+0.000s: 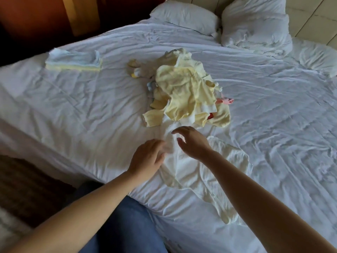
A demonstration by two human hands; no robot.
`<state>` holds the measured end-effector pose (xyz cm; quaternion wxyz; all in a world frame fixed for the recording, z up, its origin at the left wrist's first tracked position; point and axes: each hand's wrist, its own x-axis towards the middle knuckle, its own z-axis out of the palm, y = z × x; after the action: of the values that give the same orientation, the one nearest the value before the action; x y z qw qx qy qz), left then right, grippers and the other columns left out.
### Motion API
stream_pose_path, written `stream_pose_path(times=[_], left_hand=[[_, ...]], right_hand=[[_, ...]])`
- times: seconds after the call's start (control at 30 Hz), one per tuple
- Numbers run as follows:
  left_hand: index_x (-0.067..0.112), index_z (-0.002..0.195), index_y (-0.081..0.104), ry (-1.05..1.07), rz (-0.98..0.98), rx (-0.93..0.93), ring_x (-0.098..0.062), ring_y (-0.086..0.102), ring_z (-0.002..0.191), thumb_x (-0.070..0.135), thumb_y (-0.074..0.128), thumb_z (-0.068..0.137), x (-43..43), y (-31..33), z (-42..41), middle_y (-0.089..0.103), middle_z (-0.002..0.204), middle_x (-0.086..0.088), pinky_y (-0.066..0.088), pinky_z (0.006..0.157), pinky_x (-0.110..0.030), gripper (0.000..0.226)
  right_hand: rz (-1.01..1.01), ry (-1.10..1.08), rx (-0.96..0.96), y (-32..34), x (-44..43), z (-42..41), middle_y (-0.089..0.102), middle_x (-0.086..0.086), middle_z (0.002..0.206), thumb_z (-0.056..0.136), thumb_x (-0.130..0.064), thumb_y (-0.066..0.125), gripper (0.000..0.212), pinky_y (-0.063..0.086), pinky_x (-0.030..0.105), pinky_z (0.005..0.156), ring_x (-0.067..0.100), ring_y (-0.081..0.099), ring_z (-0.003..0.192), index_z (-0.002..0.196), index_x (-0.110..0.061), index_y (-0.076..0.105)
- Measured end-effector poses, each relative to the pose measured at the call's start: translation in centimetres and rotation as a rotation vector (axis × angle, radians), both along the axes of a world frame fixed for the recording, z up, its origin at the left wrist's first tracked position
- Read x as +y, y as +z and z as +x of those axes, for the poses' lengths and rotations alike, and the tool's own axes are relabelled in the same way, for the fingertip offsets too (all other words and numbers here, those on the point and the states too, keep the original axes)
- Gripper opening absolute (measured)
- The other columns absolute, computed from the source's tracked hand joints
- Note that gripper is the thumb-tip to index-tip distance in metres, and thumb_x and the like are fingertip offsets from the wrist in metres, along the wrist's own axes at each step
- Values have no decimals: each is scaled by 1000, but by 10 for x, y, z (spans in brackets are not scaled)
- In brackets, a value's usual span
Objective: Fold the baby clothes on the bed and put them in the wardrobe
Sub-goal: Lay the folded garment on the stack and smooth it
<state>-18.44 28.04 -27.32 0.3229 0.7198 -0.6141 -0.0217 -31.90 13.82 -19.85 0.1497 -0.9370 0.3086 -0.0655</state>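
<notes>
A pale cream baby garment (191, 172) lies spread and crumpled on the white bed sheet (73, 110) near the front edge. My left hand (147, 157) rests on its left side, fingers relaxed. My right hand (193, 141) hovers over its upper part with fingers spread, holding nothing. Behind them sits a loose pile of yellow baby clothes (187, 92) with bits of pink and blue cloth showing. A folded stack of blue and yellow clothes (73, 61) lies at the far left of the bed.
Two white pillows (184, 17) (255, 26) lie at the head of the bed. A small soft toy (135, 69) lies left of the pile. Dark wooden furniture (36, 15) stands beyond the bed at top left. My jeans-clad leg (124, 225) is against the bed's edge.
</notes>
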Motion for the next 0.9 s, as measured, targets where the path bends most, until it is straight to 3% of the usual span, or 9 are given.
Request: stream_pose_path(times=[0.1, 0.3, 0.47, 0.6, 0.73, 0.9], left_hand=[[14, 126, 63, -76, 42, -19, -19, 56, 121, 39, 42, 96, -5, -10, 4, 61, 131, -1, 46, 103, -37, 44], [17, 131, 61, -248, 5, 11, -14, 39, 139, 34, 36, 102, -15, -23, 7, 55, 141, 1, 25, 118, -29, 41], [15, 126, 65, -258, -63, 12, -14, 45, 136, 22, 51, 100, -20, -31, 12, 59, 137, 0, 31, 116, -32, 30], [19, 128, 63, -199, -59, 39, -13, 47, 132, 22, 64, 92, -16, -33, 13, 57, 138, 3, 37, 112, -31, 36], [21, 140, 47, -157, -38, 129, -13, 49, 128, 27, 67, 90, -14, -26, 11, 47, 144, 3, 43, 105, -27, 55], [19, 149, 28, -65, -6, 235, -21, 54, 122, 39, 66, 86, -13, -28, 9, 31, 154, -4, 50, 97, -32, 77]], right_hand=[[14, 48, 24, -1, -8, 32, 56, -9, 136, 95, -16, 47, 37, 41, 27, 92, 12, 47, 127, 126, -30, 60], [6, 117, 150, -15, -31, 67, 55, -10, 138, 95, -9, 40, 45, 45, 28, 91, 14, 56, 120, 130, -31, 58], [-50, 160, 270, -30, -51, 69, 28, -12, 156, 96, -12, 47, 55, 46, 30, 89, 15, 48, 129, 144, -38, 41], [-51, 161, 309, -33, -58, 72, 14, -10, 160, 93, -15, 55, 44, 51, 35, 75, 21, 57, 116, 134, -31, 52], [-109, 140, 270, -25, -56, 70, 34, -9, 151, 92, -18, 57, 16, 49, 32, 73, 24, 62, 103, 107, -19, 62], [-195, 186, 50, -8, -55, 46, 60, -6, 116, 82, -6, 61, 12, 50, 33, 57, 27, 64, 77, 86, -17, 57]])
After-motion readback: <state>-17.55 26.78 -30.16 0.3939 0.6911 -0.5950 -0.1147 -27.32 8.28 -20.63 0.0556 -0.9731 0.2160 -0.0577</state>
